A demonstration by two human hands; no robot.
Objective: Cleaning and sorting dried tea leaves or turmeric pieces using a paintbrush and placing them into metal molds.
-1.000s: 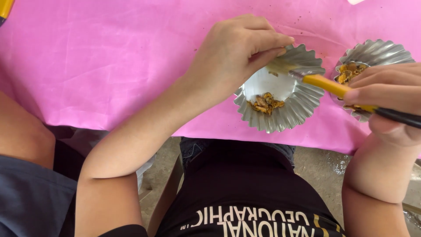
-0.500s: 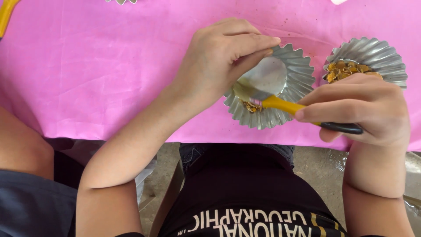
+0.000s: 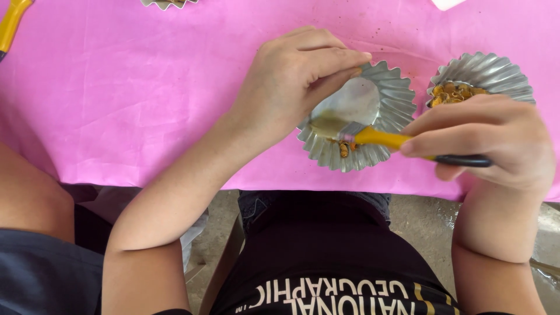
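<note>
Since a second ago my right hand has swung the brush from the far rim of the fluted tin mould down to its near side, sweeping the crumbs with it. Taking that mould as the landmark: under it lies the pink surface, with the mould close to its near edge. My left hand sits over the mould's left side, fingers pinched on the rim. To its right, my right-hand fingers are closed around the yellow-and-black brush, its bristles on the mould floor by brown crumbs. Further right stands a second mould holding more scraps. I judge the tin light, thin and easily bent, so the rim is the place to grip, gently.
</note>
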